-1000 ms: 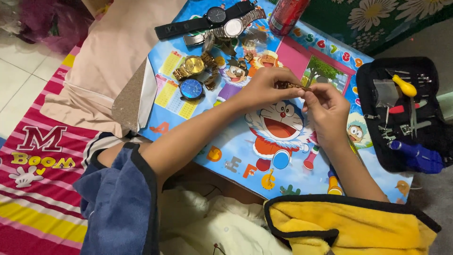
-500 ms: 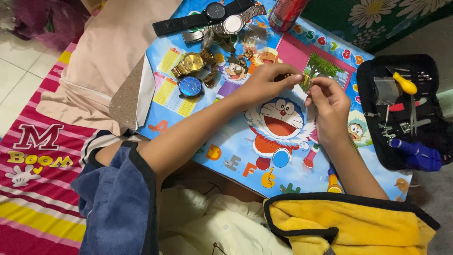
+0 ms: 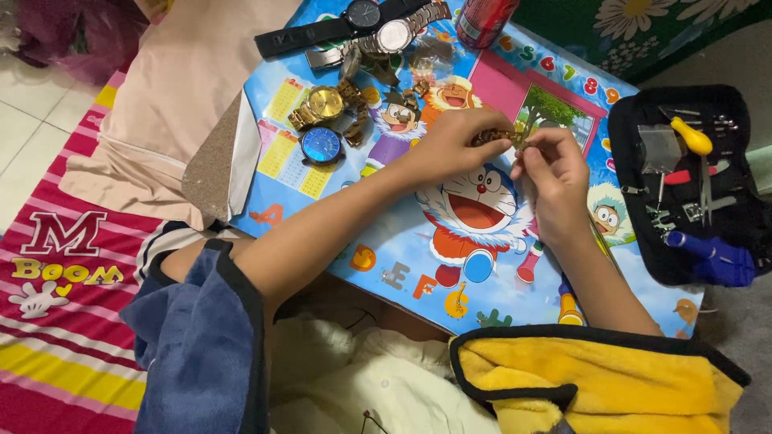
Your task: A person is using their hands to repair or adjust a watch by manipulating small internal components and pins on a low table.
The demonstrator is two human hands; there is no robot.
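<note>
Both my hands meet above a colourful cartoon-printed table point(image 3: 386, 265). My left hand point(image 3: 450, 145) pinches a small gold-brown metal watch band piece point(image 3: 492, 137). My right hand point(image 3: 551, 173) grips the other end of the same piece, fingers curled close around it. Just to the left on the table lie a gold watch point(image 3: 324, 103) and a blue-faced watch point(image 3: 321, 145). Farther back rest a black-strapped watch point(image 3: 363, 14) and a silver watch point(image 3: 394, 35).
A black tool pouch point(image 3: 627, 137) lies open at the right, holding a yellow-handled tool point(image 3: 691, 135), a blue-handled tool point(image 3: 708, 251) and small metal pieces. A red can point(image 3: 482, 20) stands at the back. A beige pillow point(image 3: 177, 88) lies left; a striped mat point(image 3: 56, 305) covers the floor.
Both hands stay together on the band piece with small finger movements. The view has shifted slightly.
</note>
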